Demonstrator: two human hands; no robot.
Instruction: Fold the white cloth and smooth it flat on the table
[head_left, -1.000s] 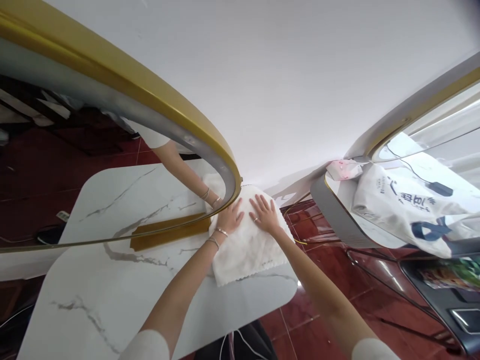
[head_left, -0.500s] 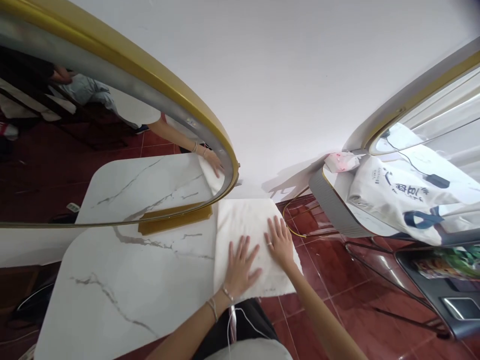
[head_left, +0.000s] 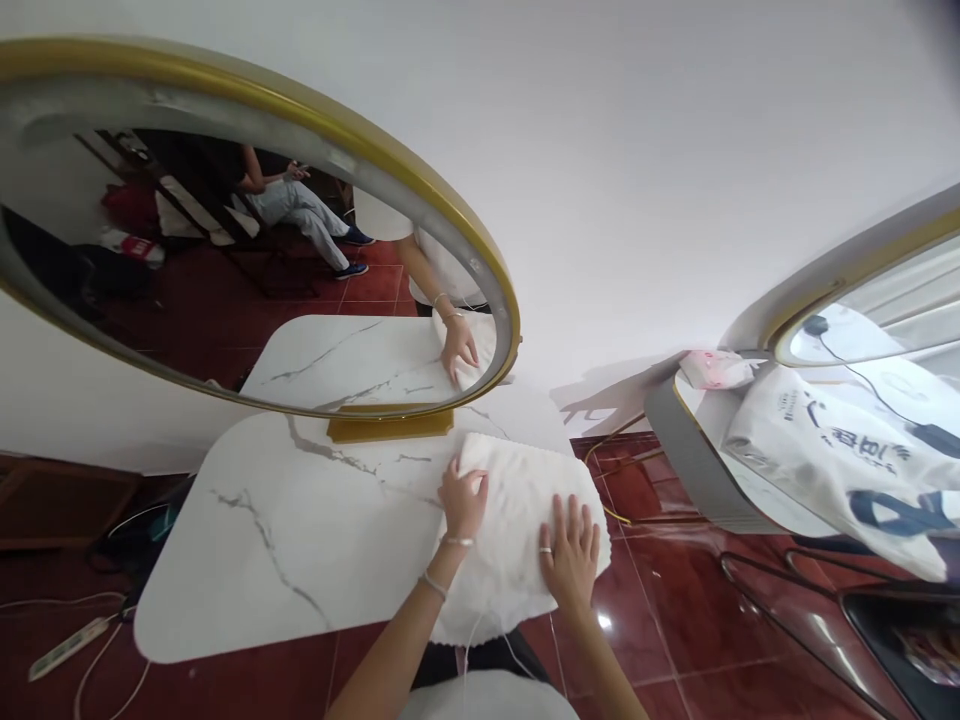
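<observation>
Far left, on the red tiled floor (head_left: 675, 600): a white power strip (head_left: 64, 648) with its cable is noted, lying beside the desk (head_left: 300, 540). The desk is white with grey marble veining and rounded corners. At its far side a large oval mirror (head_left: 480, 262) with a gold frame is set on a gold base (head_left: 390, 427), against the white wall; a seated person (head_left: 300, 205) is reflected in the glass, well back in the room. On the right end of the desk, just right of the mirror base, a white cloth (head_left: 517, 500) is laid folded, its scalloped near hem reaching past the desk's near edge. The left hand (head_left: 463, 497) is placed on the cloth's left edge, fingers bent down onto the fold; whether the edge is actually pinched cannot be told, the thumb being hidden. Thin bracelets (head_left: 442, 560) are worn on that wrist. The right hand (head_left: 571, 550) is pressed flat on the cloth's near right part, fingers spread, nothing gripped; a ring (head_left: 547, 549) is seen on one finger. Further right, well apart across the floor, a second desk (head_left: 675, 440) is seen carrying a pink packet (head_left: 709, 368) and a white printed bag (head_left: 825, 440), with a second gold-framed mirror (head_left: 862, 300) behind.
</observation>
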